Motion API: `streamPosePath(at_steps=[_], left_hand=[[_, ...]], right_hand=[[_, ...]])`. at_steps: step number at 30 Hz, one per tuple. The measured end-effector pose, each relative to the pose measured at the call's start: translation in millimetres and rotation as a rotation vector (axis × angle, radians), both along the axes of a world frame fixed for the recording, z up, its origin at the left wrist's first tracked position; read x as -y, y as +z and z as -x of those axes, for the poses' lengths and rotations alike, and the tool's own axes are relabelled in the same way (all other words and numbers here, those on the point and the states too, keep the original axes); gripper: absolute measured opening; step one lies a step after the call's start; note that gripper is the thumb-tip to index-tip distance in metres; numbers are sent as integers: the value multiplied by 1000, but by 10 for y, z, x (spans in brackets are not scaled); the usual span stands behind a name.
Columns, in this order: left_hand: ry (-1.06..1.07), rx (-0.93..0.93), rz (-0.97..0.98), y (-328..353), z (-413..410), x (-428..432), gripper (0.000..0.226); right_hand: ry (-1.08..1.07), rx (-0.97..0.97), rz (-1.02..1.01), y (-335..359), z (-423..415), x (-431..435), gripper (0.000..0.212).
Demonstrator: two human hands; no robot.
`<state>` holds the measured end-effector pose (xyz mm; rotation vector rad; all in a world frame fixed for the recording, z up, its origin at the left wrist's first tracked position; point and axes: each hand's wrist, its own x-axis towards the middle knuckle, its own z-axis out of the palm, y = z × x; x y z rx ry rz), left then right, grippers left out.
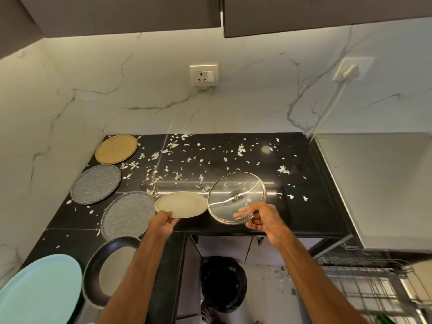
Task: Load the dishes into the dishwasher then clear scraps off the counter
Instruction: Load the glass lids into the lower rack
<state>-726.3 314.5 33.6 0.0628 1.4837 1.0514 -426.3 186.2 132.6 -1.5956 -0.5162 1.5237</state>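
Step in hand: judged to be lifting two dishes at once for loading; the scraps are not yet dealt with.
Landmark: glass lid (236, 195), metal-rimmed with a centre knob, over the black worktop (304, 206).
Right grip (259, 218): thumb and curled fingers closed on the lid's near rim. The lid is tilted; whether its far rim rests on the worktop cannot be told.
Left grip (163, 224): just left of the lid, pinching the near edge of the cream plate (181, 204) and holding nothing else.
Cream plate: immediately left of the lid, rims close; contact cannot be confirmed.
Other dishes: two grey plates (127, 212) and a tan plate (116, 148) lie further left of the lid. A black-rimmed dish (112, 272) and a pale blue plate (39, 288) sit left of it and nearer the person.
Scraps (282, 170): pale flakes scattered behind and on both sides of the lid, some showing through the glass.
Dishwasher rack (374, 288): wire, pulled out, below and right of the lid.
Method advised: raise each piece clear before swinging right, keep the rims apart, tip loose flakes off over the worktop, and stand both on edge in the rack.
Risk: an edge pinch on glass is slippery, and the plate may sag from one-sided support.
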Motion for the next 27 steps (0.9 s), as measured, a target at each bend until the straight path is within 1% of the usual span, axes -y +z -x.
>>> streamPosePath(at_steps=[4, 6, 9, 12, 18, 22, 25, 27], left_hand=[[40, 85, -60, 110, -298, 88, 59], [10, 23, -51, 101, -409, 9, 66], [-129, -109, -31, 110, -577, -157, 74], [-231, -216, 31, 101, -684, -273, 73], [-384, -356, 37, -82, -771, -248, 69], [-575, -524, -68, -189, -1064, -132, 61], [-786, -554, -187, -165, -1470, 15, 47], [-897, -542, -277, -87, -1765, 166, 42]], right_hand=[[3, 17, 15, 34, -95, 48, 31], [-17, 29, 16, 74, -118, 19, 31], [-71, 42, 5, 128, -164, -70, 32], [-159, 48, 2, 123, -188, -130, 38], [-288, -7, 39, 9, -195, -14, 31], [-374, -30, 91, -71, -304, 263, 30], [-411, 10, 117, -71, -465, 490, 29], [-418, 65, 129, -65, -607, 657, 29]])
